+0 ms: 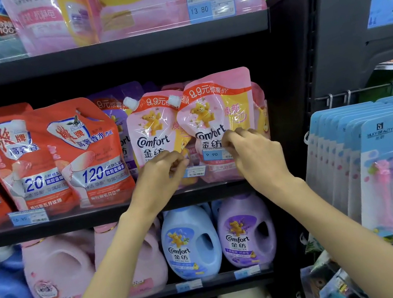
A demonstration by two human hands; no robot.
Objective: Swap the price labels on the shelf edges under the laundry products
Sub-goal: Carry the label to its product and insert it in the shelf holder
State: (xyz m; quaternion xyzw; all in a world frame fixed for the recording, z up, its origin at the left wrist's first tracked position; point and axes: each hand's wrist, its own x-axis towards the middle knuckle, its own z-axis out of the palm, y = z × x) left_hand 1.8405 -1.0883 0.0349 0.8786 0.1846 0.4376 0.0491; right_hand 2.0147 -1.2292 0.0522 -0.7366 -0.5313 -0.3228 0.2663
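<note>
On the middle shelf stand pink Comfort pouches (214, 120) behind a clear front rail (111, 200). My left hand (161, 174) pinches a small blue-and-white price label (196, 171) in front of the pouches. My right hand (254, 153) pinches the right end of a second label reading 9.90 (213, 154), which sits against the right pouch. Both labels are partly covered by my fingers.
Red pouches (46, 158) fill the left of the same shelf, with a 5.90 label (28, 216) below them. A 13.80 label (211, 6) is on the shelf above. Comfort bottles (191, 241) stand below. Carded items (381, 167) hang at the right.
</note>
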